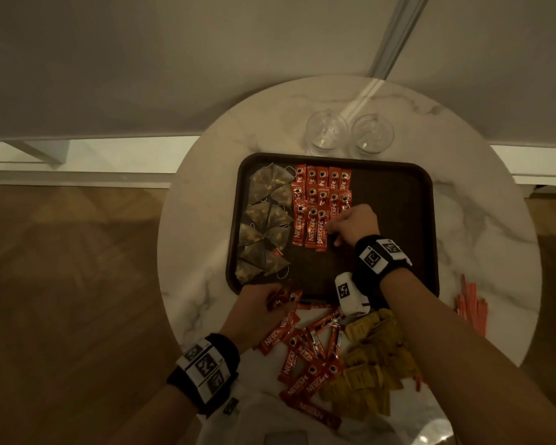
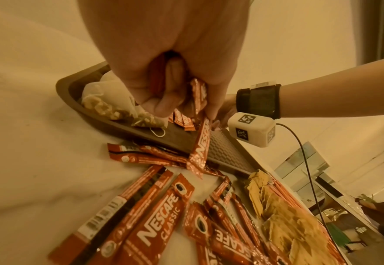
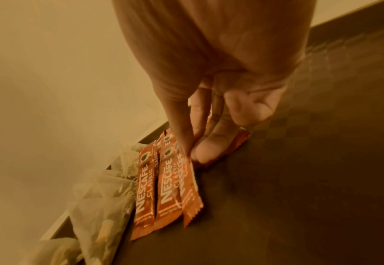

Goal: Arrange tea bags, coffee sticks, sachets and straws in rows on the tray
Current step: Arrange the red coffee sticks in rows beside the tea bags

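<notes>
Left hand clutching coffee sticks, right hand seemingly pinching stick

Our round white marble worktop bears a dark brown tray, two clear glasses, loose red coffee sticks, yellow sachets, orange straws.

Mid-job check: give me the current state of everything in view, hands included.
Tray: on table, right half bare.
Tea bags: lined down tray's left side.
Rowed sticks: two full rows, third begun.
Right hand: pinches third-row stick.
Left hand: grips bunch of sticks at tray's near edge.
Loose sticks: heaped on table.
Sachets: heaped on table.
Straws: on table, right of tray.
Glasses: behind tray.
</notes>
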A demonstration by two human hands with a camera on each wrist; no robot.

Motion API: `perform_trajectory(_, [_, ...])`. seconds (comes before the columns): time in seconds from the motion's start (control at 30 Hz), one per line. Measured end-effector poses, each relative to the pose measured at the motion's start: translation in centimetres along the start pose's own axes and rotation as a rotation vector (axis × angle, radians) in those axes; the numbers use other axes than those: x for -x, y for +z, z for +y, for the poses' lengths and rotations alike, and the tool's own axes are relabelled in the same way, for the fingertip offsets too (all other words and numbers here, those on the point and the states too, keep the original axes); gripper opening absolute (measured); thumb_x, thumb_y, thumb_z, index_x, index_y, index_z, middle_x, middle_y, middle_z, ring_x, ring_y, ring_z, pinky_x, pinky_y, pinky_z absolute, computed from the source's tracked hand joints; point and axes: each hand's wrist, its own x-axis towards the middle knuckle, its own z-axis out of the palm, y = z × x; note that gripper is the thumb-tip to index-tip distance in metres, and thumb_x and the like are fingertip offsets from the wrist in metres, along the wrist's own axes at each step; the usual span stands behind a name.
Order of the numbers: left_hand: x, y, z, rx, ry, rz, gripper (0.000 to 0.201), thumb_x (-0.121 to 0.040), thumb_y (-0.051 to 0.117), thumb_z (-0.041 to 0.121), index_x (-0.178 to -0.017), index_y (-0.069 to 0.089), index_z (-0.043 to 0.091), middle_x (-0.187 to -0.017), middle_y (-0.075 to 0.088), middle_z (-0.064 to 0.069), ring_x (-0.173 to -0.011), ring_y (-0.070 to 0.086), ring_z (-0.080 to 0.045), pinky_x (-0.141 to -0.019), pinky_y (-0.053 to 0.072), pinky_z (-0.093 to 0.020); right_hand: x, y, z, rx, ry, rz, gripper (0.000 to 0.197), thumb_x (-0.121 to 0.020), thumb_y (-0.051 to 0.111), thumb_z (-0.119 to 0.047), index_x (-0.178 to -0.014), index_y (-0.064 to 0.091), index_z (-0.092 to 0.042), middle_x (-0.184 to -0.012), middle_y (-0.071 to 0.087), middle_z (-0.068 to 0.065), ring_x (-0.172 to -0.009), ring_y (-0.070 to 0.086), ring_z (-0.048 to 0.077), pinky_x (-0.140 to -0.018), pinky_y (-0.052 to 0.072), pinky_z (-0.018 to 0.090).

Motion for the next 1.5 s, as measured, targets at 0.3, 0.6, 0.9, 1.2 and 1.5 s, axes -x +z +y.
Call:
perform_trajectory(0.3, [-0.4,0.2,0.9,0.276,-0.092,0.077,0.010,-0.092,0.063,0.027,-0.095,0.068,0.020,-0.086,0.073,0.003,-0.071,0.071,-0.008,-0.068,0.059,-0.023,2.9,-1.7,0.4,-0.159,-0.130,0.002,0.003,-0.091,0.065,-0.020,-0.088,0.066,-0.018,-0.085,0.070,0.003,-0.053,0.059,0.009,-0.045,0.045,0.017])
perform_trajectory(0.6, [-4.1,0.0,3.9,0.593,-0.126,0.147,0.019,-0.091,0.064,0.030,-0.103,0.069,0.017,-0.098,0.075,0.001,-0.088,0.072,-0.009,-0.077,0.056,-0.024,10.9,-0.3,4.5,-0.231,-0.209,-0.316,0.014,-0.090,0.065,-0.025,-0.096,0.072,-0.015,-0.086,0.074,0.005,-0.060,0.061,0.007,-0.054,0.046,0.015])
perform_trajectory(0.9, [-6.2,2.8,4.3,0.655,-0.212,0.231,0.030,-0.090,0.065,0.036,-0.103,0.068,0.009,-0.086,0.073,0.000,-0.081,0.071,-0.013,-0.076,0.056,-0.030,9.0,0.1,7.5,-0.384,-0.142,-0.103,0.011,-0.088,0.068,-0.009,-0.097,0.072,-0.004,-0.088,0.074,0.010,-0.059,0.061,0.008,-0.056,0.050,0.014])
perform_trajectory(1.2, [-5.7,2.6,3.4,0.770,-0.243,0.103,0.014,-0.095,0.055,0.012,-0.108,0.060,0.011,-0.086,0.070,-0.004,-0.085,0.067,-0.015,-0.079,0.052,-0.032,4.3,0.2,7.5,-0.320,-0.130,0.160,0.007,-0.084,0.073,-0.010,-0.088,0.070,-0.015,-0.083,0.072,0.002,-0.064,0.065,0.006,-0.060,0.052,0.016])
perform_trajectory(1.5, [-4.9,2.4,1.8,0.696,-0.225,0.029,0.024,-0.090,0.062,0.010,-0.111,0.057,0.019,-0.100,0.074,-0.009,-0.100,0.070,-0.021,-0.093,0.052,-0.041,3.4,0.6,6.3,-0.179,-0.152,0.147,0.008,-0.085,0.073,-0.015,-0.093,0.074,-0.014,-0.080,0.070,-0.004,-0.057,0.062,0.009,-0.060,0.053,0.018])
